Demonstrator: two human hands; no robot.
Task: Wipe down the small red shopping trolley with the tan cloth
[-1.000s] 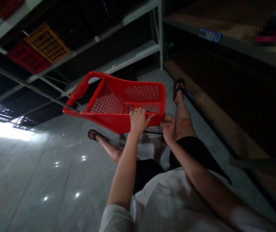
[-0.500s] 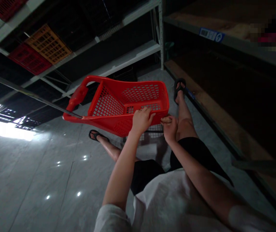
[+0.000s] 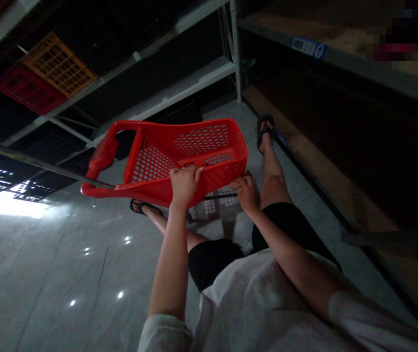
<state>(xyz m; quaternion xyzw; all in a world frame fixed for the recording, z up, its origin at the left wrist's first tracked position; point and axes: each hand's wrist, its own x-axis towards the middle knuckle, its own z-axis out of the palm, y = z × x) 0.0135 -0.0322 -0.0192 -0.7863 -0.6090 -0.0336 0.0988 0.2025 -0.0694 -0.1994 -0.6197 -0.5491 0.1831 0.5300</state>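
A red plastic shopping cart (image 3: 216,178) with perforated walls stands between my legs, its handle toward the left. Over the near rim of its basket my left hand (image 3: 185,186) is closed, with the thumb along the edge. Lower, by the near front corner of the basket, my right hand (image 3: 247,193) has its fingers curled against the cart's underside edge; the fingertips are partly hidden. Inside, the basket shows only its slotted floor and a tilted perforated flap (image 3: 153,159). A thin rod (image 3: 47,161) runs from the handle side toward the upper left.
Metal shelving (image 3: 179,95) stands behind the cart, bearing a yellow crate (image 3: 60,63) and a red crate (image 3: 31,88). On the right are wooden shelves (image 3: 333,195) with a blue label (image 3: 308,47). My sandalled feet are on the grey floor (image 3: 47,274), either side of the cart.
My left hand has slid along the rim toward the handle. My right hand stays by the front corner, its fingers now more tucked under the edge. The view has shifted slightly.
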